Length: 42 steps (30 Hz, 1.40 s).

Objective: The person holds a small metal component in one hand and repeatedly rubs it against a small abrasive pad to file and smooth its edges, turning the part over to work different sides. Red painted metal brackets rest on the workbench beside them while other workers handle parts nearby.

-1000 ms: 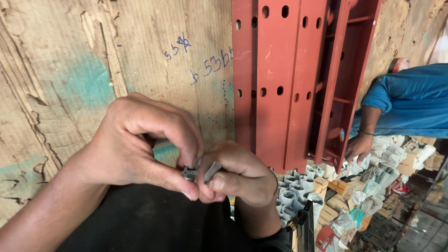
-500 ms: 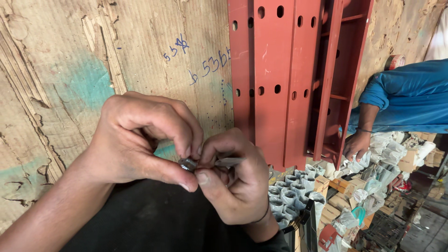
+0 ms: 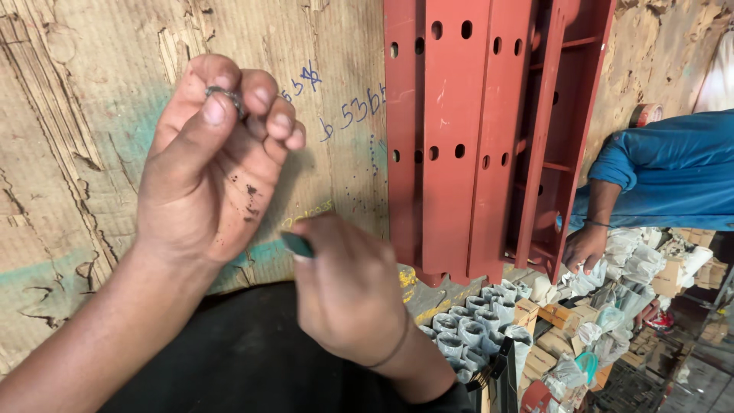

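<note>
My left hand (image 3: 210, 164) is raised in front of a worn plywood board (image 3: 92, 99), palm toward me. Its thumb and fingertips pinch a small grey metal ring (image 3: 222, 95). My right hand (image 3: 348, 294) sits lower and to the right, back of the hand toward me, fingers curled. A small dark flat piece (image 3: 297, 244) pokes out from its fingertips. The two hands are apart, with the ring well above the dark piece.
A red perforated steel frame (image 3: 459, 130) leans against the wall on the right. Below it lie several wrapped grey parts (image 3: 470, 325) and small cartons (image 3: 581, 336). A person in a blue shirt (image 3: 673, 172) bends over them, one hand (image 3: 585, 248) on the pile.
My hands were together at chest height, working on a small metal part. Now the left hand has lifted up and away with the ring, and the right hand has stayed low.
</note>
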### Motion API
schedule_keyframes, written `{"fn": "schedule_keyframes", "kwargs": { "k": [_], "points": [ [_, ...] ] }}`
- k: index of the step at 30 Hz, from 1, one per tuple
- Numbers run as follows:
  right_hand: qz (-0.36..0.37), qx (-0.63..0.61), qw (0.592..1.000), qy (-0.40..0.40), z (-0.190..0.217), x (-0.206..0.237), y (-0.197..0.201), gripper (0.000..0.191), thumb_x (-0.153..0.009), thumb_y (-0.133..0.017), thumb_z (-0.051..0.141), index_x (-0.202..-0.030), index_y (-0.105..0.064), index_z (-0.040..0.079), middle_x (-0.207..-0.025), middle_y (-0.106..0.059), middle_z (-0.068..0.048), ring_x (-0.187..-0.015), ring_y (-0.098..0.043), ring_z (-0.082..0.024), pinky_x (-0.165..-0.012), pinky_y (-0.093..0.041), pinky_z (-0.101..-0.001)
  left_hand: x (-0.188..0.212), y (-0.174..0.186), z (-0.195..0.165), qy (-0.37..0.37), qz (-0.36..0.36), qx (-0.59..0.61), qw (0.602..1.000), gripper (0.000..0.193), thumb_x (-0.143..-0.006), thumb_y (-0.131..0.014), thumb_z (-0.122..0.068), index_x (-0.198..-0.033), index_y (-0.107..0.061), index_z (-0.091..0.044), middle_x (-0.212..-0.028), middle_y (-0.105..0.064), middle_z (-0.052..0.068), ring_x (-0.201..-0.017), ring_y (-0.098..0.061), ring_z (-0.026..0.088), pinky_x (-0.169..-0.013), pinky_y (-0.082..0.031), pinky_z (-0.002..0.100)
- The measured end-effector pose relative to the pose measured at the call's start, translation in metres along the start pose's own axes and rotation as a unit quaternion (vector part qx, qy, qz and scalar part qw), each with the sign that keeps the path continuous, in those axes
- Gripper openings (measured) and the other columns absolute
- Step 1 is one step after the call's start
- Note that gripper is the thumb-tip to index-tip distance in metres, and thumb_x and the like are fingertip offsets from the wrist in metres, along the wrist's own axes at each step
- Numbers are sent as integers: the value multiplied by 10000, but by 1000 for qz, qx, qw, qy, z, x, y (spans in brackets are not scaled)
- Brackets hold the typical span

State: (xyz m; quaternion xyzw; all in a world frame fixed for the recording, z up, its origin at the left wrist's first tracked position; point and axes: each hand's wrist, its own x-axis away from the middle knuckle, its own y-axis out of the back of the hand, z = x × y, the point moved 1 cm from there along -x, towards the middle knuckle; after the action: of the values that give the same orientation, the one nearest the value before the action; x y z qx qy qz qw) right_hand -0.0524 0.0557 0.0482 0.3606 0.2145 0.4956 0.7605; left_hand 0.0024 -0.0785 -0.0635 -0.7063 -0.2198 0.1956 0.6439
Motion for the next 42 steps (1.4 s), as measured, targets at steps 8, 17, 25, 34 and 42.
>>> {"fn": "schedule_keyframes", "kwargs": {
  "k": [8,17,25,34,42],
  "points": [
    [21,113,993,-13,-1,-16,-25,259,-929,-640,-18,-1163,-530,-11,-950,-612,-168,-825,-670,-364,-701,-519,-461,4,-1,3,-19,-39,29,999,175,-1184,-565,-228,-1096,-507,-88,-1108,-549,82,-1043,-545,203,-1025,-469,365],
    [40,139,989,-30,-2,-12,-39,238,-905,-671,2,-1090,-523,-28,-886,-603,-191,-758,-657,-379,-646,-514,-471,5,1,2,-19,-28,74,997,229,-1212,-477,-265,-1066,-518,-94,-1104,-570,77,-1049,-552,199,-1038,-459,363],
    [67,93,993,25,6,6,-34,238,-931,-650,18,-1138,-537,-11,-937,-619,-174,-839,-666,-361,-740,-546,-452,5,3,-2,-22,-41,87,995,221,-1207,-489,-264,-1070,-522,-94,-1102,-566,49,-1023,-541,177,-1008,-446,337],
    [6,-189,971,-148,-2,16,-1,217,-1120,-520,199,-1134,-542,-16,-863,-605,-83,-733,-573,-149,-690,-500,-300,2,-9,-4,-22,43,11,999,199,-1067,-748,-121,-1128,-600,-3,-963,-679,140,-857,-682,196,-847,-574,341],
    [-104,-268,953,-99,11,24,15,234,-1149,-510,215,-1103,-502,-15,-973,-659,-139,-663,-502,-82,-621,-451,-230,8,-6,-1,41,133,-70,988,241,-941,-867,-27,-1069,-665,7,-1060,-718,202,-958,-745,228,-881,-636,317]
  ]
}}
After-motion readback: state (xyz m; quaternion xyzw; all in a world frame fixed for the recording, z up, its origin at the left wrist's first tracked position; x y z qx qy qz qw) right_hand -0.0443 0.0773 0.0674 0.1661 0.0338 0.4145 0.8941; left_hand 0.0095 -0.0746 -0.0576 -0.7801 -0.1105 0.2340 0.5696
